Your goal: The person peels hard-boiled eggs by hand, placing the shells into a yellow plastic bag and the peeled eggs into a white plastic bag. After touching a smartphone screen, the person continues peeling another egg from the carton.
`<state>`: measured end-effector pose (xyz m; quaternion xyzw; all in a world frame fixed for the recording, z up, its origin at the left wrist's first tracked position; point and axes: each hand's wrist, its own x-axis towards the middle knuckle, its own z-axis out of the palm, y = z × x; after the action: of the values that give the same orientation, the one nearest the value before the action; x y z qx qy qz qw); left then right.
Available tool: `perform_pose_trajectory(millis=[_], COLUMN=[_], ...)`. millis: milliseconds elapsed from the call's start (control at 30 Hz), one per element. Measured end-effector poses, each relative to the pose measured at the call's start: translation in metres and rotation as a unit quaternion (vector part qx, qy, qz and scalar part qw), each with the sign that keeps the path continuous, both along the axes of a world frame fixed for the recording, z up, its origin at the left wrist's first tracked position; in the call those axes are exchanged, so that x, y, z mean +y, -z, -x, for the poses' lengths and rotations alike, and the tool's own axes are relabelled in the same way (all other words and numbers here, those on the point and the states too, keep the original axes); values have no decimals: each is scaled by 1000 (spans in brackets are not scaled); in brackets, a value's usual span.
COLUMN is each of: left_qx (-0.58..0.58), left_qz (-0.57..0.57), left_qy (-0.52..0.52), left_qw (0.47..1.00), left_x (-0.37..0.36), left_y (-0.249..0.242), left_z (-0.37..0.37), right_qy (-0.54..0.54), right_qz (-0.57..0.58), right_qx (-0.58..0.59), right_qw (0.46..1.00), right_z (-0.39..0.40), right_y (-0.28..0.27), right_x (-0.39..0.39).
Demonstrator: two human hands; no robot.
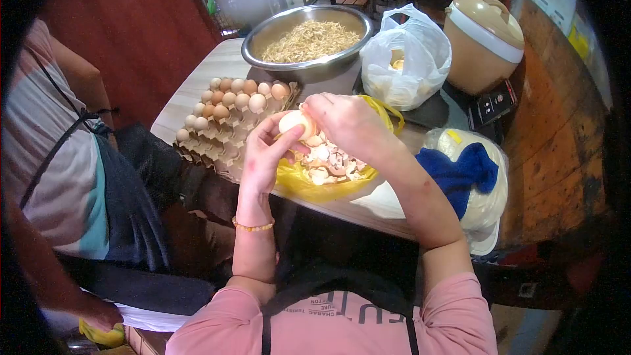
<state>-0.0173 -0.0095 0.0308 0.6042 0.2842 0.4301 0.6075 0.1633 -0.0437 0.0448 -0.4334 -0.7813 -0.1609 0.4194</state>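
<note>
A pale, smooth egg [293, 125] rests in the fingers of my left hand [266, 151], which wrap round its lower side. My right hand [338, 121] is closed, its bent fingertips pressed against the egg's upper right side. Any bit of shell between those fingertips is hidden. Under both hands lies a yellow plastic bag [305, 186], open at the top, with many broken eggshells [335, 161] inside. Left of my left hand stands a cardboard egg tray [220, 138], with brown and cream eggs [241, 100] in its far rows and bare cups nearer me.
Behind the tray stands a steel bowl [246, 52] of shredded, straw-coloured food. A white plastic bag [411, 69], a beige lidded container [483, 39], a phone [493, 104] and a blue cloth [460, 174] on a wrapped bundle stand to the right. Another person [66, 151] is close on my left.
</note>
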Motion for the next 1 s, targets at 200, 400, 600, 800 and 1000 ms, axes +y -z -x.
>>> perform_pose_trajectory(millis=[200,400,600,800,1000], left_qx=[-16,-16,-21,-11,5], left_qz=[-5,-23,-31,-20,-26], left_qy=[-7,-1,-24,-25,-28], left_qw=[1000,1000,999,999,999], left_x=[-1,-6,-4,-2,-2], left_y=[0,-3,0,2,3], left_z=[0,-1,-5,-5,-2], right_qy=[-49,-49,-64,-115,-112], right_qz=[18,99,182,161,118], right_qx=[98,146,129,104,81], right_qw=[994,983,973,975,983], right_z=[-1,-10,-8,-9,-7], right_y=[-4,-6,-9,-1,4], right_x=[0,4,1,7,10])
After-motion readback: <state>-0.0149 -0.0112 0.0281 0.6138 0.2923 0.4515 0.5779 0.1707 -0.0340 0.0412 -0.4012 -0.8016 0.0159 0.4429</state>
